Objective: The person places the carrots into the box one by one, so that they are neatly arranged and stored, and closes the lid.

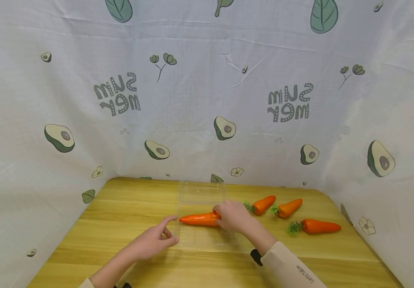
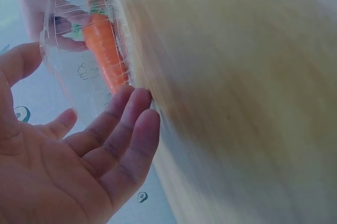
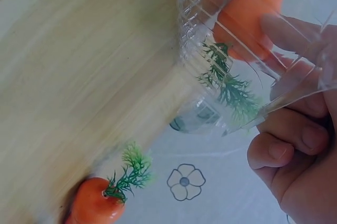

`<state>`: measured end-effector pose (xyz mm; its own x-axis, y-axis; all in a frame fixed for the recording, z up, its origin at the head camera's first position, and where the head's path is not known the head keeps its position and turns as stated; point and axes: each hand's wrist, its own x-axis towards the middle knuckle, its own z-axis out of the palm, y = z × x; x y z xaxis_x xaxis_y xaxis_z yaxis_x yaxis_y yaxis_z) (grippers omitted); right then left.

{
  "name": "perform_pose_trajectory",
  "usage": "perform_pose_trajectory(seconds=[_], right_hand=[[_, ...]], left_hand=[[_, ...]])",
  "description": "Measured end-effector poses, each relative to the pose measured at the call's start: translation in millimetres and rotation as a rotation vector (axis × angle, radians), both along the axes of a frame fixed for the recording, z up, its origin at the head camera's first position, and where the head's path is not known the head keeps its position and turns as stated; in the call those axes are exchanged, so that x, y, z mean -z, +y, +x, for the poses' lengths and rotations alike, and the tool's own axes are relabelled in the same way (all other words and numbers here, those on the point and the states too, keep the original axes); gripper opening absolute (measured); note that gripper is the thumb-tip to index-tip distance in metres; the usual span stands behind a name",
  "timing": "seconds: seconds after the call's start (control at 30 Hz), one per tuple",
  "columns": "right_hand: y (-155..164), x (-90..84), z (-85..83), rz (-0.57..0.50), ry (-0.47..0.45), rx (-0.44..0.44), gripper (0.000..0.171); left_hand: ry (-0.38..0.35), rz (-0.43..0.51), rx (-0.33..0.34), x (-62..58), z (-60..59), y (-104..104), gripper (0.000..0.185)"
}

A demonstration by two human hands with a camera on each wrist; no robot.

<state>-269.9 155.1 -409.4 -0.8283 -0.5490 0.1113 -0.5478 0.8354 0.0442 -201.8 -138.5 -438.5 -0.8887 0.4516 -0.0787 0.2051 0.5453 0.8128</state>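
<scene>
The right hand (image 1: 233, 216) reaches in from the lower right, its forearm in a beige sleeve (image 1: 290, 266) slanting across the tabletop (image 1: 120, 216). Its fingers are curled round the leafy end of a carrot (image 1: 199, 219), which lies level with its tip pointing to the person's left. The hand holds this carrot over the clear tray (image 1: 199, 224), a transparent plastic container that sits open at the middle of the tabletop; whether the carrot already touches the tray's floor cannot be told. The right wrist view shows the same grip through the ribbed plastic wall (image 3: 210, 34): fingers (image 3: 295, 31) wrapped about the orange body (image 3: 253, 8), with the green top (image 3: 231, 89) sticking out below them.

The left hand (image 1: 153, 240) comes in from the lower left on a bare forearm. It is relaxed and holds nothing, the index finger stretched toward the tray's near left edge and the thumb spread apart. In the left wrist view the palm (image 2: 58, 166) faces up and open, the fingertips (image 2: 139, 100) lying right at the tabletop's surface and just beside the tray's corner (image 2: 68, 60), behind which the carrot's tip shows.

Three more carrots lie on the tabletop to the right of the tray: two (image 1: 264, 204) (image 1: 289, 208) side by side near the right hand, and a third (image 1: 318, 227) a little nearer the person. A cloth (image 1: 207, 100) printed with avocados hangs behind and to both sides.
</scene>
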Motion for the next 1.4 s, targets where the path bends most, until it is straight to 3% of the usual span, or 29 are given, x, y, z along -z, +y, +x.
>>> perform_pose_trajectory(seconds=[0.97, 1.4], right_hand=[[5.7, -1.4, 8.6, -0.063, -0.003, 0.001, 0.026], [11.9, -11.8, 17.4, -0.21, -0.151, -0.023, 0.028]], left_hand=[[-0.005, 0.011, 0.001, -1.7, 1.0, -0.8, 0.072], [-0.01, 0.015, -0.001, -4.2, 0.4, 0.7, 0.072]])
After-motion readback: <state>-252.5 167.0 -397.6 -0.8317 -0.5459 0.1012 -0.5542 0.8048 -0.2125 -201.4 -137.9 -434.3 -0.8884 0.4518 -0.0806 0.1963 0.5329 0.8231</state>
